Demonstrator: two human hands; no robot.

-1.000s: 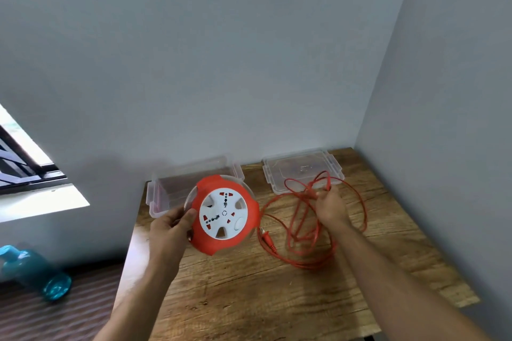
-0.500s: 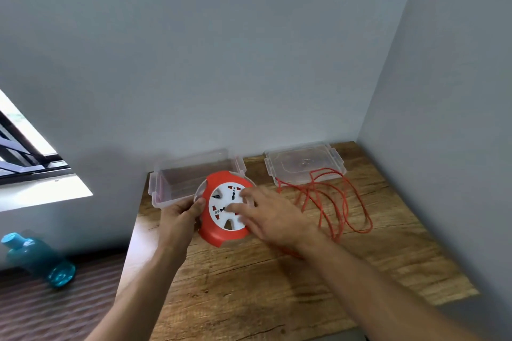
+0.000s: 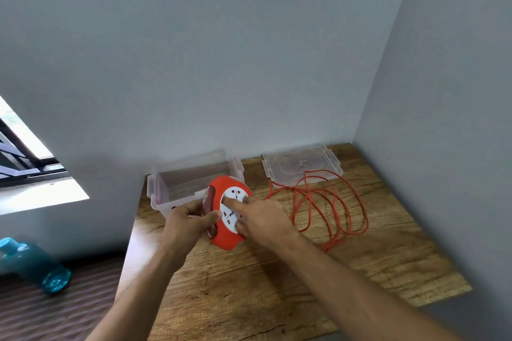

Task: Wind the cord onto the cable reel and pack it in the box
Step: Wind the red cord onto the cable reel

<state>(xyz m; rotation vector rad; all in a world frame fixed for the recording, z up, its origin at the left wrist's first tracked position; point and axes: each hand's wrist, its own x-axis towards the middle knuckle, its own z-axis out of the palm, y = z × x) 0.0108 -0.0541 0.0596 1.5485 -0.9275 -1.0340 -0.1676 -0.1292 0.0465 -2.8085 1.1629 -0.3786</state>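
Note:
The orange cable reel (image 3: 224,238) with its white socket face stands tilted on edge above the wooden table (image 3: 277,279). My left hand (image 3: 188,223) grips its left rim. My right hand (image 3: 263,219) rests on the white face with its fingers set in the recesses. The orange cord (image 3: 329,210) lies in loose loops on the table to the right, none of it in either hand. The clear plastic box (image 3: 177,188) stands open behind the reel.
The box's clear lid (image 3: 302,166) lies flat at the back right, with the cord's far loops over its front edge. Walls close the table at the back and right. A teal bottle (image 3: 36,266) lies on the floor to the left.
My right hand let go of the cord and moved left onto the reel's white face. The reel has come lower and turned more edge-on. The cord settled on the table.

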